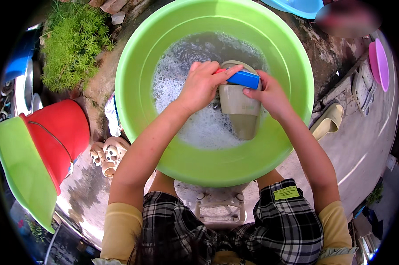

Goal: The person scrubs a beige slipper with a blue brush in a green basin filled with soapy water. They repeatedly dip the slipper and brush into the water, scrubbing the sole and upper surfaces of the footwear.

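At centre frame we steady the beige rubber slipper (pixel 238 111) with our right hand (pixel 270 95) over the soapy green plastic basin (pixel 234 170), so our left hand (pixel 202 84), closed on the blue scrubbing brush (pixel 244 79), can bear down.

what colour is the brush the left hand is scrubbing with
Blue with a bit of red at its end, seen in the head view: brush, left hand.

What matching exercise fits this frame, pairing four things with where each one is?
Things:
1. blue brush
2. beige slipper
3. red bucket
4. pink basin

Places:
A. at the far right edge
B. lying on its side, left of the green basin
C. held by the right hand over the suds
D. gripped by the left hand, pressed on the slipper

Pairs: 1-D, 2-C, 3-B, 4-A
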Demonstrator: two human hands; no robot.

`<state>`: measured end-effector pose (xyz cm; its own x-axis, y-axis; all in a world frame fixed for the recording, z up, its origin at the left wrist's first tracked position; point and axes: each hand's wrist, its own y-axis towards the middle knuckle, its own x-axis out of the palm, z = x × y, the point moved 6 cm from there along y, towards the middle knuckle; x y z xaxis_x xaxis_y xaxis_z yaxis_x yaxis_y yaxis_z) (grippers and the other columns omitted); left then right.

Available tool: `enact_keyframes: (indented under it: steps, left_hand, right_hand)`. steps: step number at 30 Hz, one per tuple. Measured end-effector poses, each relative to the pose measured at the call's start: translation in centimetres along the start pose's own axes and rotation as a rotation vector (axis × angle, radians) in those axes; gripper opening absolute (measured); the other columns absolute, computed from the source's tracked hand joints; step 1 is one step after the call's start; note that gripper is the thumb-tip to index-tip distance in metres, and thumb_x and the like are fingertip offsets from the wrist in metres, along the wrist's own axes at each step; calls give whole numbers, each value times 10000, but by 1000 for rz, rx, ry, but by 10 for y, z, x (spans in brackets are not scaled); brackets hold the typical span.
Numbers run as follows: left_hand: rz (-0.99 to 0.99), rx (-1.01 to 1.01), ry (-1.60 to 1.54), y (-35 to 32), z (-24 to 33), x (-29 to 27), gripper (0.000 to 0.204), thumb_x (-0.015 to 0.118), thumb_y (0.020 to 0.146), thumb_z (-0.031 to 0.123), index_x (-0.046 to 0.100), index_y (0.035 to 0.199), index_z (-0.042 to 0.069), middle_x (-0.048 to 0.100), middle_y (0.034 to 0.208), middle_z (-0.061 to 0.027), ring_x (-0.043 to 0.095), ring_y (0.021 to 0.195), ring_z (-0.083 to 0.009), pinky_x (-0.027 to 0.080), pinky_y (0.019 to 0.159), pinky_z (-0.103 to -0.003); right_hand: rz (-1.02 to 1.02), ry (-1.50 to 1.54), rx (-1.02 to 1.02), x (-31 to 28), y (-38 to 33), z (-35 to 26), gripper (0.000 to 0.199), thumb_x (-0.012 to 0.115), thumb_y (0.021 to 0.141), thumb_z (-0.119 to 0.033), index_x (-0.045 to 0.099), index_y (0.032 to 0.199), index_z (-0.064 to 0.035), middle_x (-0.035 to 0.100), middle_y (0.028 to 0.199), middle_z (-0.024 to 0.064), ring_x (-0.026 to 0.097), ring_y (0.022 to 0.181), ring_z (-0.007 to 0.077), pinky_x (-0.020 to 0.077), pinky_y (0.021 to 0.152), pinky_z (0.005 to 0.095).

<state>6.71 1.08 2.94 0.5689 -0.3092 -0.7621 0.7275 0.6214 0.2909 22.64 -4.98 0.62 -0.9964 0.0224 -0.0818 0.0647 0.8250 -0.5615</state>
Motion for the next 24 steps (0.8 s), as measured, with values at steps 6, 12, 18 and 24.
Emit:
enact_keyframes:
  steps: [6,12,18,24]
  left_hand:
    - [-62,-292,258,-14,-67,-18,543,565,784,7,531,1265,257,495,729,-56,521,714,-225,387,706,-334]
    - [-193,-931,152,-34,-103,2,400,465,888,128,491,1286,103,614,959,-158,604,845,-313,456,798,-403]
    - [-218,-569,-498,4,20,1,402,469,907,162,465,1304,100,621,928,-212,607,833,-330,460,764,-346]
    - [-214,-566,-129,17,14,4,381,474,904,159,488,1277,85,603,760,-204,583,665,-358,444,610,-435]
  right_hand:
    - [132,34,-68,-16,-5,7,416,685,746,-67,547,1137,-29,629,1009,78,597,919,165,470,817,315]
    - [272,-326,-135,-10,-15,-12,446,722,719,-141,569,1120,-17,653,946,131,638,861,208,497,762,326]
    - [321,-514,-141,-8,-14,-14,432,721,701,-158,583,1083,-11,649,823,177,646,753,285,504,684,361]
    - [346,-603,-227,6,-17,-18,401,701,711,-161,572,1058,-5,619,739,210,619,684,353,490,627,408]
